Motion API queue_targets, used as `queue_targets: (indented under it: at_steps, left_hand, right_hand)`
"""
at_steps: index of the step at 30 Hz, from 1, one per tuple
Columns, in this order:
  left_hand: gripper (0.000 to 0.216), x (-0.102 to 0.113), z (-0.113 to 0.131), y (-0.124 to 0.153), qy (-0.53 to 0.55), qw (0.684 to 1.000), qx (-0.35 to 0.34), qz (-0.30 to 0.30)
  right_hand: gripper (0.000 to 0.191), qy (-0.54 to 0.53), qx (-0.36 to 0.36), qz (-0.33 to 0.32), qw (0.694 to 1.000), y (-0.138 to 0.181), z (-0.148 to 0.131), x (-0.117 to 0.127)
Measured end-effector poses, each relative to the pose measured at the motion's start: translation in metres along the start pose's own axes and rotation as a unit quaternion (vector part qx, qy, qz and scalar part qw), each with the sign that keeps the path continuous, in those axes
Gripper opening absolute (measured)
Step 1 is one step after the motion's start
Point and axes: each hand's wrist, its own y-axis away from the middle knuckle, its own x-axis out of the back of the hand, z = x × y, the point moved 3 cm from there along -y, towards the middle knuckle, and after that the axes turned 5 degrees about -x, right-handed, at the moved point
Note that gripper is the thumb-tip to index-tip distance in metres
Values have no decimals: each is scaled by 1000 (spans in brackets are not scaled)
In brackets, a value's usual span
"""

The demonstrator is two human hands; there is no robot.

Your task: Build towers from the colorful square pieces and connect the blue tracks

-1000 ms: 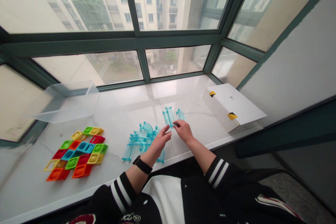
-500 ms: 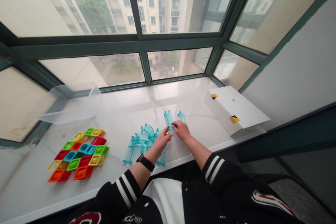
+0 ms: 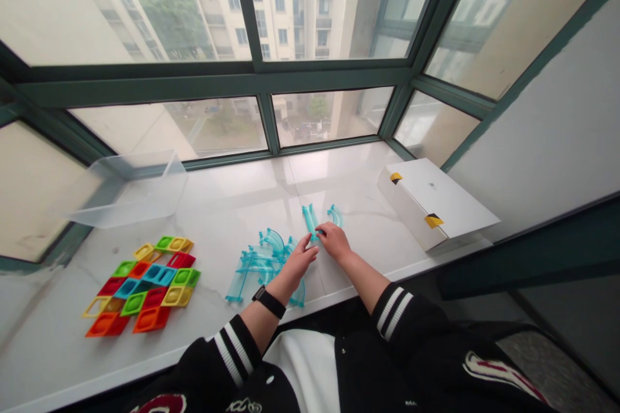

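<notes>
A straight translucent teal track piece (image 3: 309, 216) lies on the white counter, its near end at my fingertips. My right hand (image 3: 335, 242) pinches that near end between bent fingers, which partly cover it. Just to the left, my left hand (image 3: 299, 262) has its thumb and fingers apart beside the same end; whether it touches the piece I cannot tell. Behind my right hand rests a curved teal track piece (image 3: 336, 212). A pile of similar teal track pieces (image 3: 264, 262) spreads left of my left hand, which partly hides it.
Red, yellow, green and blue plastic blocks (image 3: 155, 274) lie grouped on the left of the counter (image 3: 242, 193). Behind them stands a clear plastic bin (image 3: 130, 197). A white box (image 3: 436, 197) with yellow-and-black tape sits at the right. Windows border the back.
Both hands stay nearly where they were at the near end of the straight track piece. Only a very slight shift of the piece and the right fingertips shows.
</notes>
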Motion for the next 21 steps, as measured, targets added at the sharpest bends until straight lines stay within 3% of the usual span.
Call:
queue_targets:
  at_steps: [21]
  left_hand:
    - [77,2,-7,-3,-41,999,8,-21]
  right_hand:
    - [19,-2,-9,-10,1000,3,1,1]
